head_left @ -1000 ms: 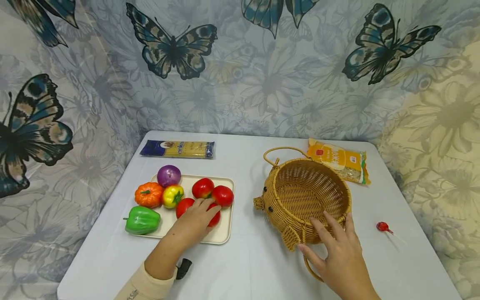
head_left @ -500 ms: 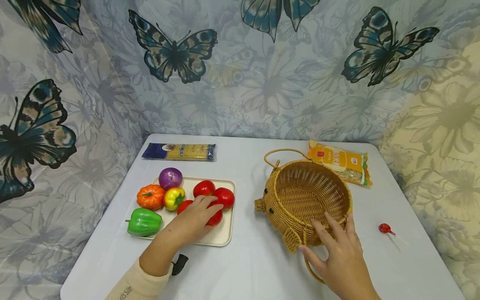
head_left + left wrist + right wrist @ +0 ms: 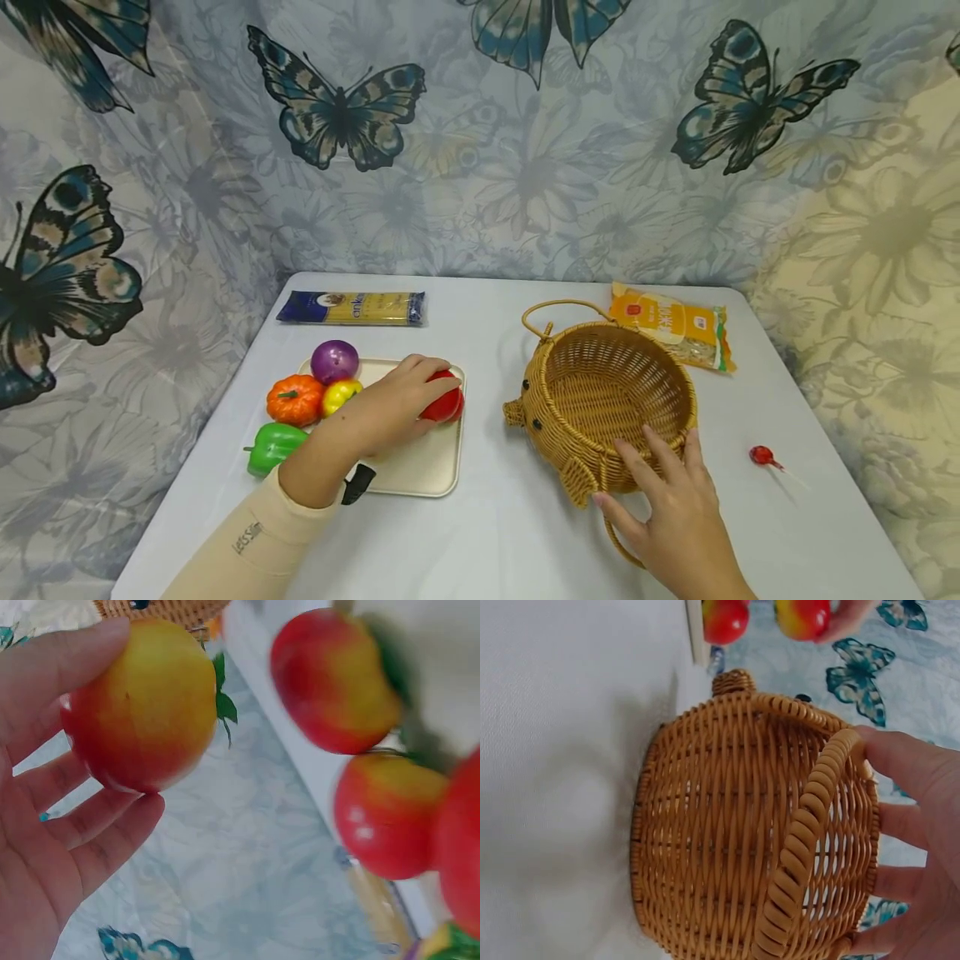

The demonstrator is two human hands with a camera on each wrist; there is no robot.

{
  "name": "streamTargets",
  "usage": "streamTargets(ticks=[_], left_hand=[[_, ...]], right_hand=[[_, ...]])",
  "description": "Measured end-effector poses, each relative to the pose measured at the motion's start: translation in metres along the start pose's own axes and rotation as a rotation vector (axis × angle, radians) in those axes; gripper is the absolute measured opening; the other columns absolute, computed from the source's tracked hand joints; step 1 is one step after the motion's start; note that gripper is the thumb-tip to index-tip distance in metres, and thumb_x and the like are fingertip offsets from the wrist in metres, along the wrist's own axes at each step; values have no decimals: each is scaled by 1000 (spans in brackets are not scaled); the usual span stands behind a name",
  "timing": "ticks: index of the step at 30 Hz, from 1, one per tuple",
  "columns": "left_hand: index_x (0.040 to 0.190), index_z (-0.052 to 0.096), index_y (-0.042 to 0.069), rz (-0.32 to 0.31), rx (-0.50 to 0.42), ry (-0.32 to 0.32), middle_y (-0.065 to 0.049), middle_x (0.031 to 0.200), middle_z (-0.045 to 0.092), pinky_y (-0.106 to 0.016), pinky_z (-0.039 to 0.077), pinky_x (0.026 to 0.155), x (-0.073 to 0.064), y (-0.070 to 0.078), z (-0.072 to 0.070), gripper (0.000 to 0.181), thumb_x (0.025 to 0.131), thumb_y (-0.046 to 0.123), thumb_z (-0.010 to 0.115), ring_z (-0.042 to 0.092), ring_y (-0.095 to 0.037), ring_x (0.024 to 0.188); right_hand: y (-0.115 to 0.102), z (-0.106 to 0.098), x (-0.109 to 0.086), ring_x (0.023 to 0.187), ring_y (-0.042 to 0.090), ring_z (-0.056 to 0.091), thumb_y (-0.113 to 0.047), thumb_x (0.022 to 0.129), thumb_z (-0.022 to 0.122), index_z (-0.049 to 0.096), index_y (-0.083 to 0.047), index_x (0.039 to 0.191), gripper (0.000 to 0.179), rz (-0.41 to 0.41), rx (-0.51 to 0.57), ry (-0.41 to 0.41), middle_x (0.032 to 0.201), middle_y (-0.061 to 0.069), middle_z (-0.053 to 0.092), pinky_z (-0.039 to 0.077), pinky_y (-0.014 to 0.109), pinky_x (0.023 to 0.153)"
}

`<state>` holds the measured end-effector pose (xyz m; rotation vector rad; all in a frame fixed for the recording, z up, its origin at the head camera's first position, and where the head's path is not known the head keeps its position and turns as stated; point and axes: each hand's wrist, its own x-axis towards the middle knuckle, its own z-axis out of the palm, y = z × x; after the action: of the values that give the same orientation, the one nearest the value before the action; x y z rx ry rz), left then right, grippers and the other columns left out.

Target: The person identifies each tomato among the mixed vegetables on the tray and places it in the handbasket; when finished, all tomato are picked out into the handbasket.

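My left hand holds a red-and-yellow tomato with green leaves, thumb on one side and fingers on the other, raised over the cream tray. Other tomatoes lie on the tray, mostly covered by this hand in the head view. At the near right side of a wicker basket with an animal's snout and eyes, my right hand holds the rim. Its fingers reach inside the rim while the thumb lies outside by the handle. Only bare wicker shows inside the basket.
A purple round vegetable, an orange pumpkin, a yellow pepper and a green pepper crowd the tray's left side. Behind are a pasta packet and an orange food bag. A red lollipop lies far right.
My left hand has taken hold of a tomato and lifted it from the tray, moving up and slightly right in the head view. The right hand stays at the basket.
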<state>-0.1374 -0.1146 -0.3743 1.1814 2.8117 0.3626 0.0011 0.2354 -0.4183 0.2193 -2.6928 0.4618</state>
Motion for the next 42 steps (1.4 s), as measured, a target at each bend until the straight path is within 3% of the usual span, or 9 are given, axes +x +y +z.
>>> streamTargets(ticks=[8,22,32,42], left_hand=[[141,59,15,123,24,-22,-10,147,50,-40,56,99,28,14,-19,56,90,23,81,47,-29,133],[145,56,17,255,11,-48,-8,149,48,-38,52,103,80,42,-40,56,93,24,76,44,-29,135],[150,50,23,270,-35,-105,-4,155,43,-36,50,106,114,61,-38,61,95,30,75,40,-23,140],[152,47,25,295,-14,-127,-1,154,42,-36,48,108,142,79,-20,62,97,33,72,39,-22,141]], right_hand=[[0,-1,0,134,74,27,-38,66,94,72,-13,128,70,0,2,-14,138,28,57,34,87,87],[-2,-5,-2,137,73,25,-44,71,92,71,-14,130,70,34,-15,-48,143,26,55,34,87,88],[-1,-4,-2,135,73,27,-42,69,93,72,-14,128,69,13,-26,-23,142,26,56,35,87,86],[-2,-4,-2,135,73,27,-40,70,93,72,-13,127,67,2,-22,-3,142,25,56,37,86,86]])
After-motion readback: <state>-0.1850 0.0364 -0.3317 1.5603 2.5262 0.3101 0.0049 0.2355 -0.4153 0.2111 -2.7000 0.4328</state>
